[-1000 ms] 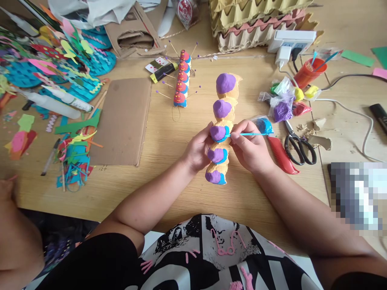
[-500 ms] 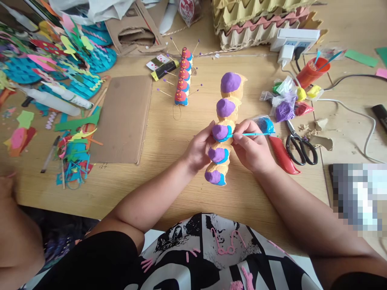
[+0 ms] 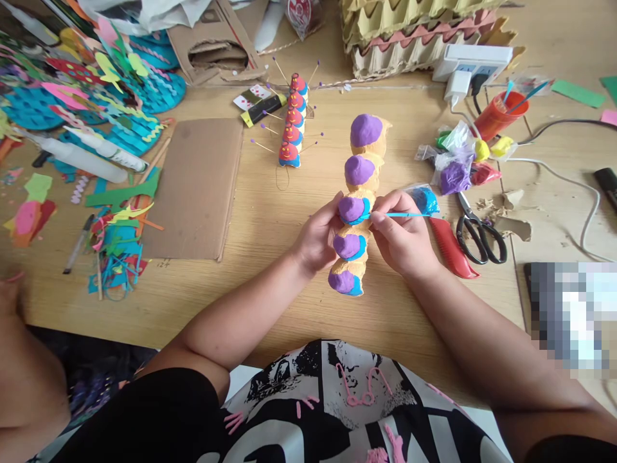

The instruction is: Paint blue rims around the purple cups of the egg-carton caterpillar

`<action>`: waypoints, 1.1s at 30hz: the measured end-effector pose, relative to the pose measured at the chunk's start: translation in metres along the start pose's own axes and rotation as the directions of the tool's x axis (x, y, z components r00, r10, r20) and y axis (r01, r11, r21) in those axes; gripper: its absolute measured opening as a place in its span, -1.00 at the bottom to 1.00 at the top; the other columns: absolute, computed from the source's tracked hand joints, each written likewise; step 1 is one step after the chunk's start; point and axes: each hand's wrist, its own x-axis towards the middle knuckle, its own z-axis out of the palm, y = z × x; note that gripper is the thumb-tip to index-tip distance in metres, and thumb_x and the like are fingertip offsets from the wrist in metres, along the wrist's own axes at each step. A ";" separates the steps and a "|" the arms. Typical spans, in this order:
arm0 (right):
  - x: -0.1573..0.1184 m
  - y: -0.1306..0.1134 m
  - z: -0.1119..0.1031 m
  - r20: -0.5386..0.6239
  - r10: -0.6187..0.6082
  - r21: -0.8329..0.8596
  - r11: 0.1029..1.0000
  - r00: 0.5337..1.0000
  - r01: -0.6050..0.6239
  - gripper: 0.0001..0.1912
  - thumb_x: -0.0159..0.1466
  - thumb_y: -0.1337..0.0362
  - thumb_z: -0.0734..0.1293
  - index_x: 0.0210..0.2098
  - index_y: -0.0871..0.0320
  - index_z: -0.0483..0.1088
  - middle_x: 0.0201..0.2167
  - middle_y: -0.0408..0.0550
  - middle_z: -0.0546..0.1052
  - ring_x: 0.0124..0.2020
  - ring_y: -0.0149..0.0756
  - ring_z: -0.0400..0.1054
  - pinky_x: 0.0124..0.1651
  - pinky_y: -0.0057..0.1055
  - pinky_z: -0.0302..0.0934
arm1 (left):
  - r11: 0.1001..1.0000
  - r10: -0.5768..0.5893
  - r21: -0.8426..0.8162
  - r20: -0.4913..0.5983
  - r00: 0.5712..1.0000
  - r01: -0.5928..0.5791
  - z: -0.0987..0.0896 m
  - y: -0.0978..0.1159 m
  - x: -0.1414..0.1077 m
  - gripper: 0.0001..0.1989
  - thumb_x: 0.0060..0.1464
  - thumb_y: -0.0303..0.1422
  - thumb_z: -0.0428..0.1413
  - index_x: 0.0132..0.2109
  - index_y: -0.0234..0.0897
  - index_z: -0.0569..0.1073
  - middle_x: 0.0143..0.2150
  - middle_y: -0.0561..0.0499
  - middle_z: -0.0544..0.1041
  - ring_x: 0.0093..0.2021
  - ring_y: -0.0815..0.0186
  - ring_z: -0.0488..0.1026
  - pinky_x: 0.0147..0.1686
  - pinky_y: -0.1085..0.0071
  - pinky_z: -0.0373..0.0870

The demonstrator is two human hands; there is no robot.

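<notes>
My left hand (image 3: 318,236) is closed around the left side of an egg-carton strip (image 3: 375,148), a row of several tan bumps capped with purple clay. Blue clay borders the three caps nearest me. Between thumb and fingers, my right hand (image 3: 402,235) pinches a thin blue clay tool (image 3: 407,215). The tool's tip touches the blue clay on the middle bump, and the right fingertips rest close against the strip's edge. Farther back stands a finished-looking strip (image 3: 293,122) with red smiling faces, blue clay and pin-like legs.
Right of my hand lie a red-handled cutter (image 3: 453,247), black scissors (image 3: 481,238) and bagged clay (image 3: 456,173), with a red cup (image 3: 499,116) behind. To the left are cardboard (image 3: 193,190) and paper scraps (image 3: 120,251). Egg trays (image 3: 400,58) stand at the back. Another person's arm (image 3: 29,379) shows at far left.
Almost nothing differs. The strip has shifted very slightly in my hands, and the blue tool stays against the middle bump.
</notes>
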 end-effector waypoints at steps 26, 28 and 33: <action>0.000 -0.007 0.001 0.024 0.023 0.000 1.000 0.999 -0.023 -0.61 0.16 0.03 0.67 -0.41 0.02 0.43 -0.46 -0.24 0.43 -0.41 -0.37 0.23 -0.27 -0.31 0.12 | 0.997 -0.070 -0.022 -0.049 0.996 0.069 -0.004 0.000 0.000 -0.66 0.40 -0.10 0.12 0.07 -0.16 0.67 -0.11 -0.05 0.77 0.00 0.06 0.74 0.02 0.21 0.64; 0.001 -0.007 0.000 0.023 0.025 -0.015 1.000 0.999 -0.024 -0.62 0.18 0.04 0.67 -0.39 0.02 0.44 -0.45 -0.25 0.42 -0.41 -0.37 0.23 -0.26 -0.31 0.13 | 0.998 -0.063 -0.027 -0.044 0.997 0.061 -0.003 0.000 -0.001 -0.65 0.41 -0.10 0.12 0.10 -0.16 0.67 -0.08 -0.05 0.78 0.02 0.07 0.73 0.04 0.23 0.63; 0.001 -0.007 -0.003 0.021 0.022 -0.050 0.999 1.000 -0.021 -0.63 0.20 0.01 0.66 -0.36 0.00 0.44 -0.49 -0.26 0.38 -0.45 -0.37 0.18 -0.32 -0.31 0.09 | 0.993 -0.092 -0.072 -0.058 0.994 0.088 -0.001 0.001 -0.002 -0.62 0.41 -0.08 0.10 0.18 -0.07 0.65 0.00 -0.01 0.78 0.06 0.03 0.73 0.05 0.18 0.64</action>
